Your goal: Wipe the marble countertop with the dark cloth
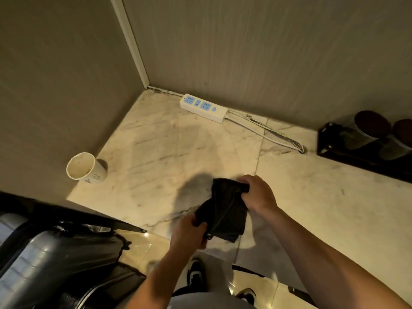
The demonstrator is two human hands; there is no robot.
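Paper cup (85, 167): at the left edge of the frame I see a white cup with small print low on its side, standing on the marble by the wall; its inside looks stained.
Bin (55, 259): in the lower left, below the counter edge, I see a grey bin lined with a glossy dark bag.
Marble countertop (169, 150): pale cream stone with grey veins fills the middle of my view; a thin seam runs down it right of centre, and a dark shadow lies on it just left of the cloth.
Power strip (203, 107): white with blue sockets, lying against the back wall at upper centre; its white cable (263, 132) trails right across the stone to a hole in the counter.
Left hand (189, 233): at lower centre, closed on the cloth's lower corner, fingers curled tight around the fabric.
Dark cloth (225, 208): nearly black, soft and thick like towelling, folded into a bunched strip with stitched edges showing along the folds. It hangs slanted between my two hands at lower centre, over the counter's front edge; I cannot tell whether it touches the stone.
Right hand (258, 194): just right of the cloth, pinching its upper end, thumb and fingers closed on the fabric.
Shoes (196, 275): dark with white, on glossy tile at the bottom.
Dark rack (356, 152): at the right edge, holding two metal cylinders (365, 130) tilted on their sides.
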